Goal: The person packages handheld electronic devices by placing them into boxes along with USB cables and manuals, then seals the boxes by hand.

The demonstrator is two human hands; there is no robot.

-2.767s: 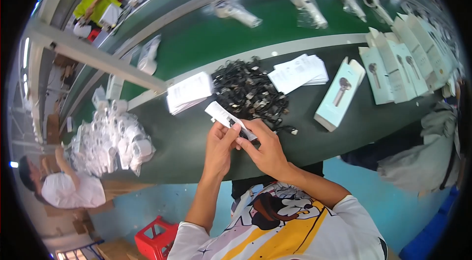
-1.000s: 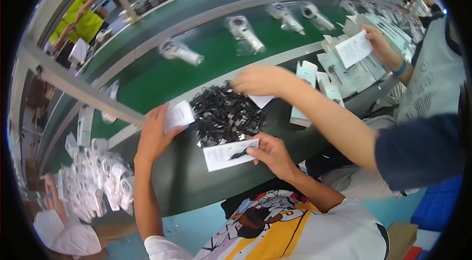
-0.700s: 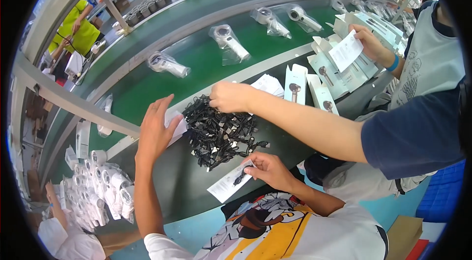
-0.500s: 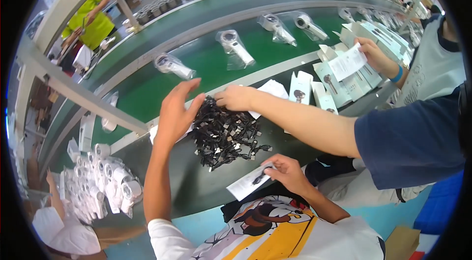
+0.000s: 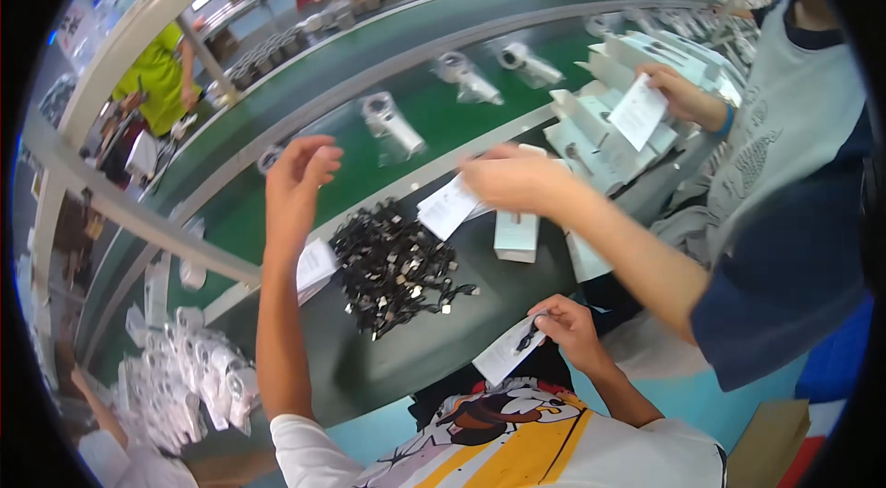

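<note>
My left hand (image 5: 300, 176) is raised over the green conveyor belt, open with loosely bent fingers and nothing visible in them. Close to my body, my right hand (image 5: 568, 331) is closed on a white printed leaflet (image 5: 503, 356) and a small black cable (image 5: 528, 337) lying against it. A heap of short black cables (image 5: 392, 267) with metal plugs lies on the dark work surface between my arms. White leaflets (image 5: 317, 265) lie beside my left forearm. A co-worker's blurred hand (image 5: 517, 182), reaching in from the right, is at another batch of leaflets (image 5: 448, 207).
Bagged white handheld devices (image 5: 392, 125) lie along the belt, and more are piled (image 5: 198, 363) at the left. A pale box (image 5: 517, 237) stands right of the heap. Another person holds a paper (image 5: 639, 112) over several open boxes (image 5: 591, 142). A metal post (image 5: 157, 220) slants across the left.
My left hand has lifted away from the cable heap. The co-worker's hand has moved from the heap to the leaflets. My view has shifted, and the bagged devices appear farther left.
</note>
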